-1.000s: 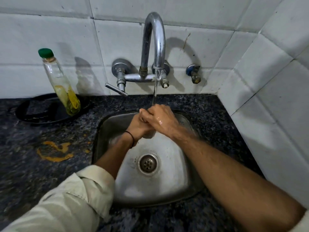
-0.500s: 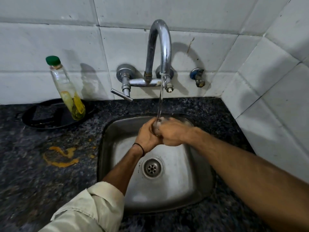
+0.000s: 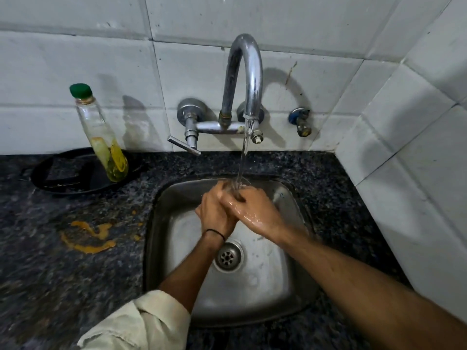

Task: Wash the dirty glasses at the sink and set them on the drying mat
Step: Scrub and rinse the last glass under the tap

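Head view: both hands were held together over the sink [image 3: 151, 248], under the water [image 3: 244, 147] running from the tap [image 3: 249, 72]. The left hand [image 3: 214, 213] had its fingers curled round a small clear glass [image 3: 236, 189], which was mostly hidden, with only a bit of rim showing in the stream. The right hand [image 3: 256, 210] was wet and lay wrapped over the left fingers; whether it gripped the glass itself could not be told.

Risks, as a judgement:
- A wet glass in wet hands could slip and crack on the steel basin near the drain [image 3: 228, 256].
- Lifting it straight up could knock it on the tap spout.
- An orange spill [image 3: 86, 238] lay on the counter [image 3: 50, 286] to the left, so setting the glass there would dirty it again.
- An oil bottle [image 3: 101, 132] stood nearby on a black tray [image 3: 58, 173], and a careless elbow could tip it.

No drying mat was in view.
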Tool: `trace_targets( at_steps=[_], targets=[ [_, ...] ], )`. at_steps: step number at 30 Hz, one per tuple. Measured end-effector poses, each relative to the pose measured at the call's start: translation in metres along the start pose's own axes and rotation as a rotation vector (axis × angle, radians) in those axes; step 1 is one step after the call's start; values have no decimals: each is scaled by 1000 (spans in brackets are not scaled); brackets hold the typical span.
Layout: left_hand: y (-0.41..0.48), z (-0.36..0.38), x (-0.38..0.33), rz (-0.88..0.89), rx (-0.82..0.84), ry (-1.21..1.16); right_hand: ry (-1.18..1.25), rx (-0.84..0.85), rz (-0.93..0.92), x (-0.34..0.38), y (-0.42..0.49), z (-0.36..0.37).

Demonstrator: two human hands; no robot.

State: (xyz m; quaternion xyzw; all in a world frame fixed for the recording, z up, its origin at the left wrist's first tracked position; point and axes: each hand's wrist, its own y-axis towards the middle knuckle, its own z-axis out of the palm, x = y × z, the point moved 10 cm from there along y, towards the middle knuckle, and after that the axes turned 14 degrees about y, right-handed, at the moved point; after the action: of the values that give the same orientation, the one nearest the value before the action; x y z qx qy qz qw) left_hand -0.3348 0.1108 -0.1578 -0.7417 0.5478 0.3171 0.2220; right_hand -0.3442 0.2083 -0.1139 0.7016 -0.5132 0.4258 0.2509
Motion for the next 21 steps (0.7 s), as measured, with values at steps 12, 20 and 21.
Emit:
trace_targets(
  at_steps=[12,20,21],
  targets=[
    [-10,25,-14,259,785,-356,-164,301,-126,12,7,9],
    [8,19,-18,213,580,984,1188,-584,719,-97,-28,47],
    [6,23,-20,243,609,1075,1265,-594,801,-105,-32,60]
  ],
)
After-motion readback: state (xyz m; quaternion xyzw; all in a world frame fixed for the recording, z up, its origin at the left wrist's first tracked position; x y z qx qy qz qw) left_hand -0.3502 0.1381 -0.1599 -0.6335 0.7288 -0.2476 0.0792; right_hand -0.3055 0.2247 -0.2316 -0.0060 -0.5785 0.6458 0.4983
